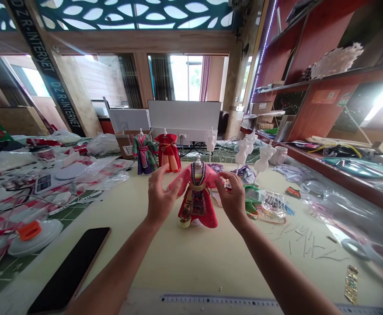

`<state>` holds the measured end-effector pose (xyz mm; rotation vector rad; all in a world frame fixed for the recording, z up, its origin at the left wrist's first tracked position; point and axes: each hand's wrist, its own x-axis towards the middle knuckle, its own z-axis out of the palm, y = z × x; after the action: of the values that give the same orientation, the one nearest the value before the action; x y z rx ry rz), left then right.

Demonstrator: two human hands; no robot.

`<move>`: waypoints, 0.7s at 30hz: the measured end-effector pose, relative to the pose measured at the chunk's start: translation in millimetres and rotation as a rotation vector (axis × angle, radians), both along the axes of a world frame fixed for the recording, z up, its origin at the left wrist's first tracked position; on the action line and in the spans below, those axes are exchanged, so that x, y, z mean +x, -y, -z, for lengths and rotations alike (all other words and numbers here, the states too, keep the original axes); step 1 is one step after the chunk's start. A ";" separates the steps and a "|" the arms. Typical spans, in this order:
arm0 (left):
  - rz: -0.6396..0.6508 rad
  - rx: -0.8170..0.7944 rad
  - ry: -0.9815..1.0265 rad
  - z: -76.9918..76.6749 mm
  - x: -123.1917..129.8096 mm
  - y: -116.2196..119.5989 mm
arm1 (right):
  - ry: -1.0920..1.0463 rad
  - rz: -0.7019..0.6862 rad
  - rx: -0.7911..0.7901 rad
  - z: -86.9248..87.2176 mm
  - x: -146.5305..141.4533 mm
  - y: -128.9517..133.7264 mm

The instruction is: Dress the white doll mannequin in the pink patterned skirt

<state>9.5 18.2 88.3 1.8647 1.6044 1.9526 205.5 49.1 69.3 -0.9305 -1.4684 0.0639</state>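
The dress [206, 214], pink and red, stands upright between your 2 hands, near the middle of the board [165, 258]. Your hands are apart from each other: the left hand [160, 194] is at the end of 1 pink sleeve, and the right hand [233, 197] is at the other. Thumbs and fingers are around these ends, but I cannot tell if they press the cloth.

The dress looks to be light. Its sleeves [212, 178] are probably thin and soft, so they will bend under your fingers and give little support. The beads [193, 178] and the belt [197, 187] seem more delicate, and a thread could catch there. For a firm hold, the waist or the neck of the form [198, 160] would be safer than the cloth.

Behind it stand a green dress [152, 151] and a red dress [175, 146], and 4 white busts [264, 158] are farther to your right. Nearer to you are the phone [70, 271] at left and the ruler [217, 301] in front.
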 end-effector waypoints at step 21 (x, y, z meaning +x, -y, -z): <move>0.059 -0.014 -0.131 -6.2 10.1 -23.9 | 0.056 -0.002 0.130 2.3 -0.6 4.8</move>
<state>19.6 42.2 94.5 2.0493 1.5701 1.8270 204.9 44.4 67.0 -0.8309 -1.5064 -0.0563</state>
